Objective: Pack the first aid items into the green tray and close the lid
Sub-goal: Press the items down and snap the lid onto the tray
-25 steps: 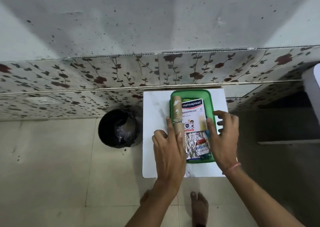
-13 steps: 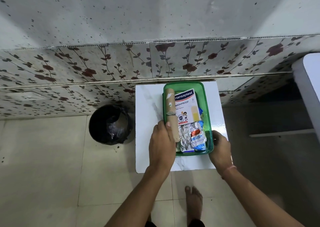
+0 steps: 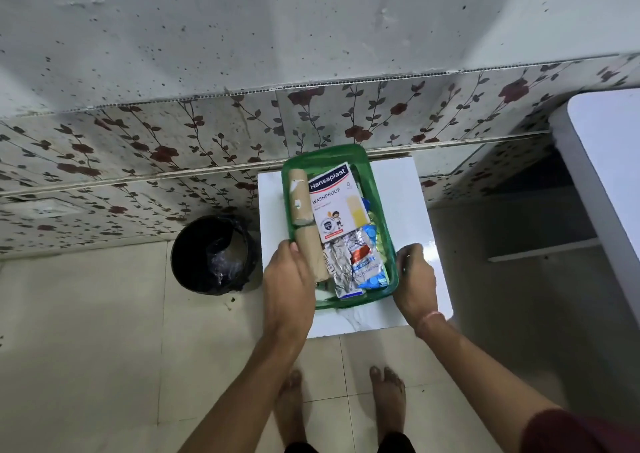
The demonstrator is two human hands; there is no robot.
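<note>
The green tray sits on a small white table, its far end reaching past the table's back edge. Inside lie two tan bandage rolls, a white Hansaplast box, a silver foil packet and a blue-and-red sachet. My left hand grips the tray's near left rim, thumb beside the lower roll. My right hand holds the tray's near right side with curled fingers. No lid is in view.
A black bin stands on the tiled floor just left of the table. A white piece of furniture juts in at the right. A flowered wall panel runs behind the table. My bare feet are below the table's front edge.
Both hands drew back from above the items to the tray's near sides. The tray has shifted left and away on the table.
</note>
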